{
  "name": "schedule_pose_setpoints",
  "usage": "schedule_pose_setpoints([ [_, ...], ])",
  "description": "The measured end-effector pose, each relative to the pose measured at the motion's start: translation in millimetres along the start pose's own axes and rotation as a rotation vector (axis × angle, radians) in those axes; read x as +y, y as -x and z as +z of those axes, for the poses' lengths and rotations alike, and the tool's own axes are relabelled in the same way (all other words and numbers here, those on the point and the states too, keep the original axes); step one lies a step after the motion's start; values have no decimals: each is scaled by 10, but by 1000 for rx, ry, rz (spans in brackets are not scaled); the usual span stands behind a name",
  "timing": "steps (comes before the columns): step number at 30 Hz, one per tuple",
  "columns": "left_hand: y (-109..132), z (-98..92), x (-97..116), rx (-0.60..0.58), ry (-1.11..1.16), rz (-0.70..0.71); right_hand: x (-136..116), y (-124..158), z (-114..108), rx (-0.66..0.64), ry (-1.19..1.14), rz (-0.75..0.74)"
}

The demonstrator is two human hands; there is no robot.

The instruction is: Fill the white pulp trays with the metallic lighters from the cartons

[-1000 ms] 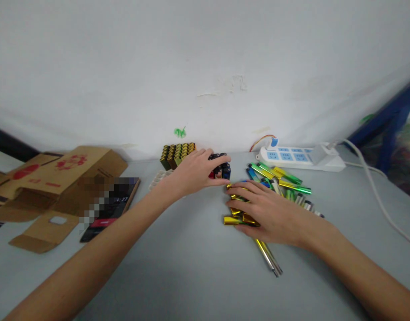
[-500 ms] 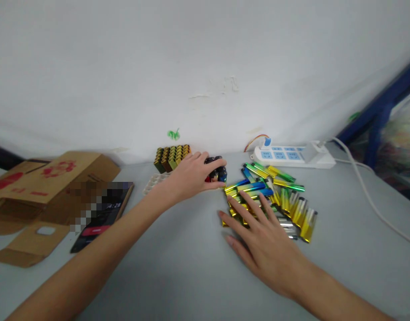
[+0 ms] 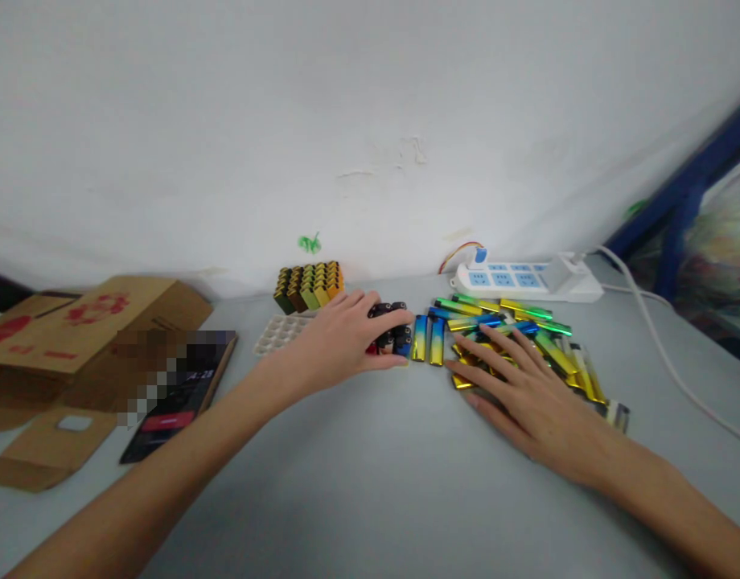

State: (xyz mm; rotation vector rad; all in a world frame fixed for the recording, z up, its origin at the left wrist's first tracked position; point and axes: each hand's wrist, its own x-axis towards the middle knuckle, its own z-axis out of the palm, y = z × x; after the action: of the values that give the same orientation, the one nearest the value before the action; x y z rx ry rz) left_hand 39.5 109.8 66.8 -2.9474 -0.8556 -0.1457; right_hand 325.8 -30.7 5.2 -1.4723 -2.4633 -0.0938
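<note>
My left hand (image 3: 339, 336) curls round a cluster of lighters (image 3: 389, 330) with dark ends, held together on the table. Much of that cluster is hidden behind the fingers. Right beside it, two blue-and-yellow lighters (image 3: 428, 341) lie parallel. My right hand (image 3: 536, 398) is spread flat over a loose pile of shiny lighters (image 3: 466, 323) in yellow, green, blue and silver, its fingertips touching them. Part of the pile is covered by the hand.
A block of upright lighters (image 3: 310, 286) stands by the wall, behind a pale tray with round hollows (image 3: 277, 331). At left are a cardboard box (image 3: 74, 322) and a phone (image 3: 180, 406). A white power strip (image 3: 520, 277) with a cable (image 3: 653, 346) lies at back right.
My right hand has moved right, and the loose pile has shifted right with it. Two blue-and-yellow lighters now lie apart beside the cluster. My left hand keeps its grip, slightly lower in view.
</note>
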Motion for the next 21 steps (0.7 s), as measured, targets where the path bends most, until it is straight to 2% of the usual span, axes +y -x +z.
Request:
schedule_pose_setpoints([
  [6,134,-69,92,-64,62,61,140,-58,-19,-33,-9,-42],
  [13,381,-237,184,-111,190,199,324,-123,-30,-34,-53,-101],
  [17,503,-293,262,-122,203,253,222,-209,-93,1,-58,-79],
  [21,616,-275,329,-24,167,233,-40,-421,-99,15,-27,-88],
])
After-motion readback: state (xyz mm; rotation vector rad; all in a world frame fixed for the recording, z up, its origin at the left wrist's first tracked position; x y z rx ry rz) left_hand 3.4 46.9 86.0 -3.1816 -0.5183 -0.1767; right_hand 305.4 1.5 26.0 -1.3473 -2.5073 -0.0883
